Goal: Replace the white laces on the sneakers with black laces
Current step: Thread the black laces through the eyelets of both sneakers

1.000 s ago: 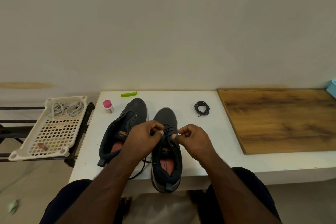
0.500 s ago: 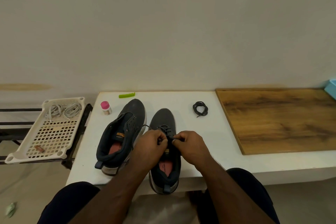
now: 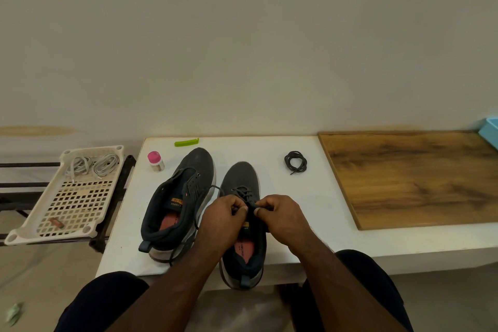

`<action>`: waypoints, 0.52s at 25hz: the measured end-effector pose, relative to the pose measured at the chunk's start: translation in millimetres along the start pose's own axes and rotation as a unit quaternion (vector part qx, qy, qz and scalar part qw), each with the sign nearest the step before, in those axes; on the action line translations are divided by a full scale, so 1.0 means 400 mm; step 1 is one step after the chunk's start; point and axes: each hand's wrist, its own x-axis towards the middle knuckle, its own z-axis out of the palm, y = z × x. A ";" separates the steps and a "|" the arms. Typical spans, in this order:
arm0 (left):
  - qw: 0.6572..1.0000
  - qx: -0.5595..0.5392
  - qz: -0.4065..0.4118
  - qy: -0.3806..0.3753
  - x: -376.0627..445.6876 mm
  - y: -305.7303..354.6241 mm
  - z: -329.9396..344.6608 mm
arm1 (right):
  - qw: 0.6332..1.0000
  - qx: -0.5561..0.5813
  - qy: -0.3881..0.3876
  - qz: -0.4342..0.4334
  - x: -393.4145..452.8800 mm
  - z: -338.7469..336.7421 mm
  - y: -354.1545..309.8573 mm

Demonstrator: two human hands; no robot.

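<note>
Sneakers sit side by side on the white table (image 3: 269,148), toes toward the wall. Over the right sneaker (image 3: 242,178), your left hand (image 3: 223,219) and right hand (image 3: 283,217) meet at the eyelets, fingers curled and pinching the black lace (image 3: 241,191) threaded across its upper; one strand trails past the left sneaker (image 3: 188,178), which shows bare eyelets. A coiled black lace (image 3: 295,162) lies apart near the wooden board (image 3: 417,178). White laces (image 3: 91,166) rest in the cream tray (image 3: 35,232) left of the table. A pink-capped bottle (image 3: 155,161) and green clip (image 3: 186,142) stand behind the shoes.
</note>
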 end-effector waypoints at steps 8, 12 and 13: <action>1.000 0.013 0.014 -0.023 0.003 0.001 -0.005 | 0.998 0.048 -0.005 0.034 0.010 0.002 0.013; 1.000 0.000 0.003 -0.027 0.000 0.002 -0.001 | 0.991 0.110 -0.022 0.066 0.010 -0.004 0.012; 0.999 -0.017 -0.005 -0.027 0.000 0.001 0.002 | 0.989 0.124 -0.027 0.072 0.008 -0.005 0.010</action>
